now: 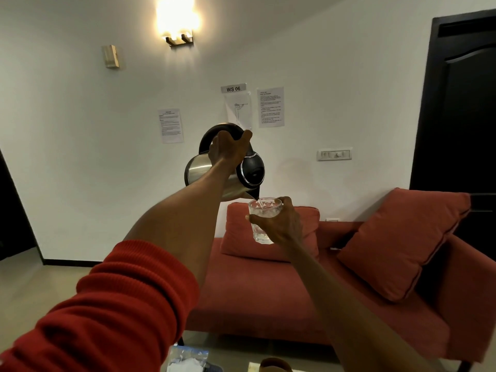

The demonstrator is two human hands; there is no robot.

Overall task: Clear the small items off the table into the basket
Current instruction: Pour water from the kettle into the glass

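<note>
Left arm wore a red ribbed knit sleeve (102, 312), pushed up to about the elbow, forearm bare. Right arm showed no sleeve in view. Left hand (228, 150) and right hand (279, 224) were bare, ungloved.

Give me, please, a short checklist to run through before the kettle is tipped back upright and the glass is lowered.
1. Grip on kettle: left hand holds the black handle of the kettle - ok.
2. Grip on glass: right hand is wrapped round the glass, which stands roughly upright - ok.
3. Spout over the glass: the spout sits above the rim and the stream falls inside - ok.
4. Fill level: the water line is hard to read through the patterned glass - cannot tell.
5. Landing spot: only the table's far edge shows, with a plastic bag on it - cannot tell.
6. Spill risk: the red sofa lies under the pour - not ok.
</note>
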